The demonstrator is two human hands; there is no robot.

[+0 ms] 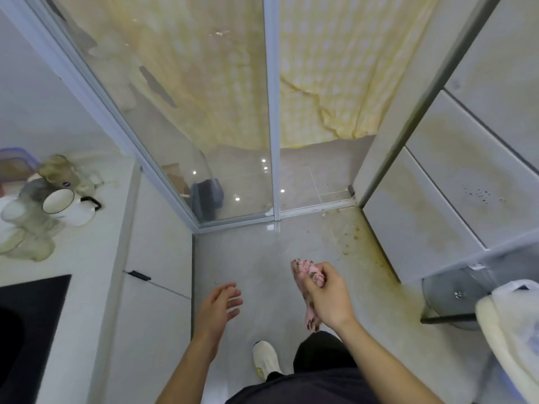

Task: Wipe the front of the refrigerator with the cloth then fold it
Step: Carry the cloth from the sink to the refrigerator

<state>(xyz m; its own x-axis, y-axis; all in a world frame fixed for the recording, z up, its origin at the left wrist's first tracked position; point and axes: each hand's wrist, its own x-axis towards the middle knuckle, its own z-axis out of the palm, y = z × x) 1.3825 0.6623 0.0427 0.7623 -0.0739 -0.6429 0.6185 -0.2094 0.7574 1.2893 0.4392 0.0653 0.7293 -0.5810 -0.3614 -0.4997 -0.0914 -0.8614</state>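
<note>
— Well, where do we have the cloth [304,268]?

— Bunched up in our right hand [329,298]. Its fingers [326,272] are curled tight around it, so one pink, dark-spotted end sticks out above the fist and the other hangs below the wrist.

— Is it on the refrigerator [431,205]?

— No. We hold it in the air over the floor [262,252], well apart from the white panelled front that stands on our right. That front shows yellowish stains and a patch of dark specks.

— And our left hand [217,309]?

— It holds nothing. The fingers [233,295] are loosely spread, palm turned towards the cloth, with a clear gap between the two hands.

— What lies further out?

— Below us, one pale shoe [265,360] is on the floor. On our left runs a white worktop [87,258] with a black hob [32,290] set in it, and beyond that a white mug [62,204] on its side among several clear glasses [29,217]. Ahead, a glass sliding door [175,112] stands with a yellow patterned curtain [335,68] behind it.
</note>
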